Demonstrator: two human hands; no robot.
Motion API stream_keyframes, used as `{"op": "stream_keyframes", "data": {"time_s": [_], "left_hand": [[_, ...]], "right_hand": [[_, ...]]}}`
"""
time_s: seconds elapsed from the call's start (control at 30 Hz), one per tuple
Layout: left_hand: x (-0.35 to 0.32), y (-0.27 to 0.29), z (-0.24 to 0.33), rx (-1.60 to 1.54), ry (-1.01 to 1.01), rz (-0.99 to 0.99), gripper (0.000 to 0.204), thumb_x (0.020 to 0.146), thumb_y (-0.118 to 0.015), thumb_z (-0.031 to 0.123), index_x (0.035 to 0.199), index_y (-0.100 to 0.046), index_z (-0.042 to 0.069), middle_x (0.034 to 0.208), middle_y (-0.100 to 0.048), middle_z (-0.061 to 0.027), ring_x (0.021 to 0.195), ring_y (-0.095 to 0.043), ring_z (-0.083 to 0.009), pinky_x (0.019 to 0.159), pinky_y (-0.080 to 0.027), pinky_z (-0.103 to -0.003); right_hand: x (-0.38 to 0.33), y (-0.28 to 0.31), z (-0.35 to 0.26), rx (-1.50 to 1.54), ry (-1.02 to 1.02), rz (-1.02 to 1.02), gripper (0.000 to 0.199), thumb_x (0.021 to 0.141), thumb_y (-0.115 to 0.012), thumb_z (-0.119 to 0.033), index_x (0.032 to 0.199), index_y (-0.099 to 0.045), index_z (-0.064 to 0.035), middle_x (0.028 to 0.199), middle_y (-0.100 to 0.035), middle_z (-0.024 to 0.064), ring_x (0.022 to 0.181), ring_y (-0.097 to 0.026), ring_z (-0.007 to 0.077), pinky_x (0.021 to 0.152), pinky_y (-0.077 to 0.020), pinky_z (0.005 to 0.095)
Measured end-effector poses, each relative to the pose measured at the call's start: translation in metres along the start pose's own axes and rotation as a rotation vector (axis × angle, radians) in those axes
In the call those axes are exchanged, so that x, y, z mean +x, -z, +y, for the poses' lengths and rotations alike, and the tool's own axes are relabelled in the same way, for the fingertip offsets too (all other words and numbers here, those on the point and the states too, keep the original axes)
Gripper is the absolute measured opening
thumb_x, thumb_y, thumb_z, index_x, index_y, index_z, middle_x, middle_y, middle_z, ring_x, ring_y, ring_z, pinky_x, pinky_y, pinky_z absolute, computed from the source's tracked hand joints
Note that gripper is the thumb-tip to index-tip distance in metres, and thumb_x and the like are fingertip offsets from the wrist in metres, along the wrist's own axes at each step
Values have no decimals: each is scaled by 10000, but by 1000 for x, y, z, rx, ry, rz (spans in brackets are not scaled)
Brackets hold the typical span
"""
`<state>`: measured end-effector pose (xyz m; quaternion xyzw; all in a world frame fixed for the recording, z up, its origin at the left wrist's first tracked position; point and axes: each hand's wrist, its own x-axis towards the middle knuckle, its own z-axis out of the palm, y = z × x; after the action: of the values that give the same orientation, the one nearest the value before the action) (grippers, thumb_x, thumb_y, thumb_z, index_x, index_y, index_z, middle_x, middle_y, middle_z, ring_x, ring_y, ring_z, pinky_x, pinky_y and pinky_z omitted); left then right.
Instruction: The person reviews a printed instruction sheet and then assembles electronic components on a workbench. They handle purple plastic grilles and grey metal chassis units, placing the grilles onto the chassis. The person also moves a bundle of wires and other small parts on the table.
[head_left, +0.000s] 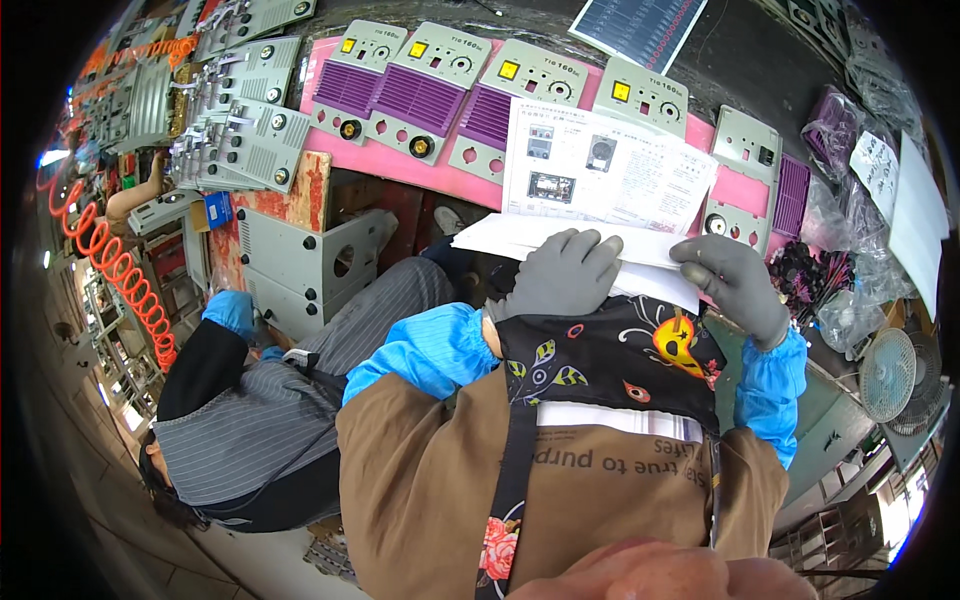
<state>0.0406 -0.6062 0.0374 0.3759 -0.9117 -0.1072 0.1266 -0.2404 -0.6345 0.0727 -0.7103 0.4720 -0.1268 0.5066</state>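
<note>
Both my hands wear grey gloves and blue sleeve covers. My left hand (563,270) lies flat on a stack of white paper sheets (520,236) held against my lap. My right hand (735,285) pinches the stack's right end. The top sheet (600,170), printed with small pictures and text, stands folded up behind my fingers. More white sheets (610,420) sit in the pocket of my brown apron.
Grey machine front panels with purple vents (420,95) lie in a row on a pink bench (400,165). A person in a striped grey top (250,420) bends low at my left beside a grey metal case (300,265). An orange coiled hose (110,265) hangs left; small fans (888,372) and plastic bags (850,215) stand right.
</note>
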Motion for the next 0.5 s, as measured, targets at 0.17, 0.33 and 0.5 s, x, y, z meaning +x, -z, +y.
{"op": "stream_keyframes", "data": {"time_s": [0.17, 0.33, 0.5], "left_hand": [[1, 2, -1, 2, -15, -24, 268, 777, -646, 188, 1026, -705, 110, 1218, -648, -17, 1069, -614, -202, 889, -530, -339], [-3, -3, 1, -12, 25, -42, 260, 783, -658, 184, 1030, -711, 119, 1186, -656, -5, 1054, -622, -190, 855, -538, -330], [1, 3, 2, 24, -1, -18, 241, 788, -668, 181, 1018, -716, 127, 1159, -655, 7, 1049, -622, -184, 836, -539, -328]], "right_hand": [[1, -3, -6, 2, -58, -37, 213, 898, -688, -148, 1079, -710, -39, 971, -707, 139, 866, -685, 298, 772, -537, 375], [0, -3, -6, 119, -92, -91, 320, 863, -734, -210, 1133, -693, -43, 1032, -702, 143, 930, -675, 316, 814, -533, 383], [2, -5, 2, -105, 106, -96, 425, 859, -733, -243, 1240, -655, -70, 1177, -664, 138, 1110, -624, 315, 953, -489, 408]]}}
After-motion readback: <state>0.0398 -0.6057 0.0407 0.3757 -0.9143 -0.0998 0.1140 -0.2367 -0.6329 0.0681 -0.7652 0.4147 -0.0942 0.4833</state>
